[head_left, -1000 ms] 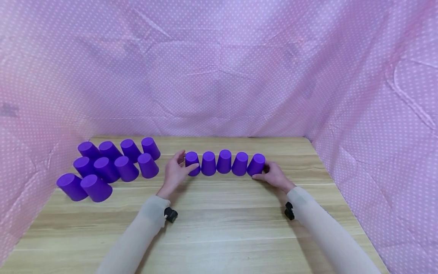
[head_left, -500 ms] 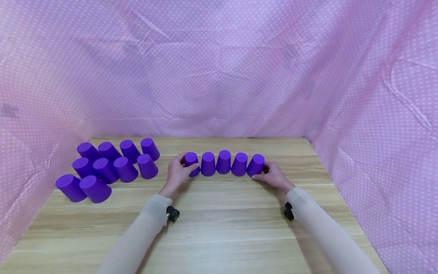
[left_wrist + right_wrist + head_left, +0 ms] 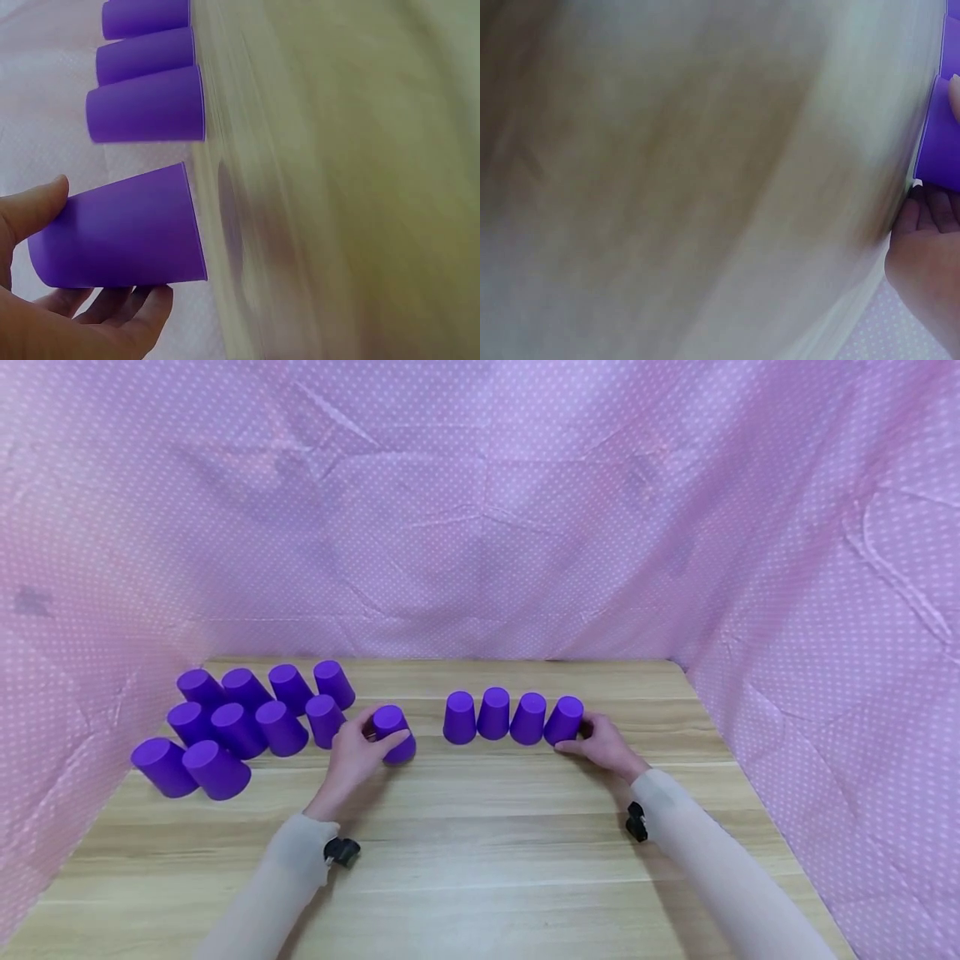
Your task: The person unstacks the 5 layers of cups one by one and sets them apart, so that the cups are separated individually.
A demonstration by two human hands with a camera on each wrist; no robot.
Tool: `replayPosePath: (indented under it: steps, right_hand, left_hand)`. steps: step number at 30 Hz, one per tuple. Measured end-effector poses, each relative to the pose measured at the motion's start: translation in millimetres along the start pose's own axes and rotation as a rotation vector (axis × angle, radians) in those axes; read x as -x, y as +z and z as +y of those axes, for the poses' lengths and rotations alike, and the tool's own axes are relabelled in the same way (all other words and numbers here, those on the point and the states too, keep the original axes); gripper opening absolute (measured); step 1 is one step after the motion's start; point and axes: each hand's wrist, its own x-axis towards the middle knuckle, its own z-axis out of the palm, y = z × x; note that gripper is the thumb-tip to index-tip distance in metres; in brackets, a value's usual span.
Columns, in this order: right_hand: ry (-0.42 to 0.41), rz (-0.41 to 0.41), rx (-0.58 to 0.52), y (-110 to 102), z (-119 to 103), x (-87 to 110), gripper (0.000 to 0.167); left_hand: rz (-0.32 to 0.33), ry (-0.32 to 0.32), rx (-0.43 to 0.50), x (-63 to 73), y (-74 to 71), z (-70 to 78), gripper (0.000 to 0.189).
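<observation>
My left hand (image 3: 352,760) grips an upside-down purple cup (image 3: 394,739), thumb on the near side and fingers behind. In the left wrist view this cup (image 3: 124,229) hangs just above the tabletop, its rim apart from the wood and a reflection beneath. At the right end of a short row, my right hand (image 3: 604,747) holds another upside-down purple cup (image 3: 564,720) between thumb and fingers, low near its rim. Three more purple cups (image 3: 493,713) stand in line to the left of it. The right wrist view catches only part of the right hand's cup (image 3: 939,142).
Several purple cups (image 3: 238,731) stand upside down in rows on the left of the wooden table (image 3: 487,860). One of them (image 3: 324,720) is right behind my left hand. Pink dotted cloth (image 3: 480,527) encloses the table's back and sides.
My left hand has closed around the row's left-end cup, raised it and carried it left and toward me, leaving a gap beside the row. The right hand stays at its cup.
</observation>
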Motion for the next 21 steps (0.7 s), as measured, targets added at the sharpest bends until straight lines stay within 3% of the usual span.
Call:
replayPosePath:
  steps: [12,21]
  right_hand:
    - [0.034,-0.001,-0.004,-1.3,0.1,-1.2,0.044]
    - [0.009,-0.008,0.006,0.1,0.2,0.2,0.045]
  left_hand:
    - [0.028,-0.076,-0.033,25.8,-43.2,-19.9,0.074]
    - [0.100,-0.079,-0.170,46.0,-79.2,-31.3,0.071]
